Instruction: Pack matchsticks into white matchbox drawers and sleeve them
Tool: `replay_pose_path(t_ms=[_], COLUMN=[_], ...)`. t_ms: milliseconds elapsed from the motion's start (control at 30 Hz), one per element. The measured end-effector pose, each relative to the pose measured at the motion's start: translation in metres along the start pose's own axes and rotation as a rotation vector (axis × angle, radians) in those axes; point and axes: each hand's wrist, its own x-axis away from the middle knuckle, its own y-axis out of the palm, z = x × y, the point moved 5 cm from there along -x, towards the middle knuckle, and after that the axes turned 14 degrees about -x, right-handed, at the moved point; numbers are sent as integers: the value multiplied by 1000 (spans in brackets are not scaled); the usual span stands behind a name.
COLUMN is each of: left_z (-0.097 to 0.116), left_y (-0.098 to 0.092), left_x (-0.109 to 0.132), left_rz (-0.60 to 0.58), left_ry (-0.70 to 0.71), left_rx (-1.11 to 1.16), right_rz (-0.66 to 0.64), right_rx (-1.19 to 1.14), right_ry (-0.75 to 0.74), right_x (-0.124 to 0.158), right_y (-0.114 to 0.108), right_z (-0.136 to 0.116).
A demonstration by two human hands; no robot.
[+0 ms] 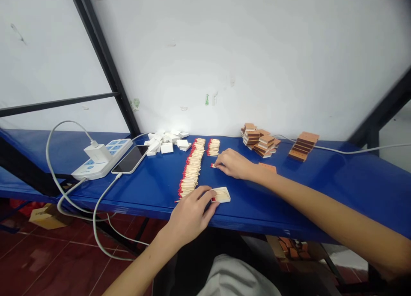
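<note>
My left hand (pixel 192 212) rests at the front edge of the blue table (pixel 321 180), its fingers curled round a small white tray of matches (pixel 221 195). My right hand (pixel 233 162) lies farther back, fingertips pinching red-tipped matches (pixel 214 165) on the tabletop. A long row of red-tipped matches (pixel 192 168) runs away from me between the hands. A shorter bunch of matches (pixel 213 147) sits behind my right hand. A brown matchbox sleeve (pixel 267 167) lies flat by my right wrist.
Empty white trays (pixel 167 142) are heaped at the back. Brown sleeve stacks (pixel 260 141) and a second stack (pixel 303 145) stand at the back right. A phone (pixel 131 159), power strip (pixel 101 159) with charger and cables occupy the left. Black frame bars cross the wall.
</note>
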Motion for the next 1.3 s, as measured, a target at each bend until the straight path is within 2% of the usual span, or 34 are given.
replay_pose_path(t_ms=[167,333,500,633,767,1100,1300], left_z=[-1,-1,0,2,1,-1,0], left_y=[0,0,-1,-3,-3,0,-1], left_x=[0,-1,0,-1,-1,0,-1], left_rz=[-5,-10,-6,3,3,-5,2], left_ry=[4,-2,-1,12,7,3,3], left_rx=[13,21,5,0,3,-4,0], right_rz=[-61,-3,31,-1,-36,-6,40], right_rx=[-8,-72,-226,-329,-306,-208,-288], right_ry=[-5,2,8,44,58,119,105], right_x=[22,40,41,41,43,46,48], right_y=[0,-1,-2,-6,-7,-8,-7], right_z=[-13,-21,-16,-17,-18,-22,-20])
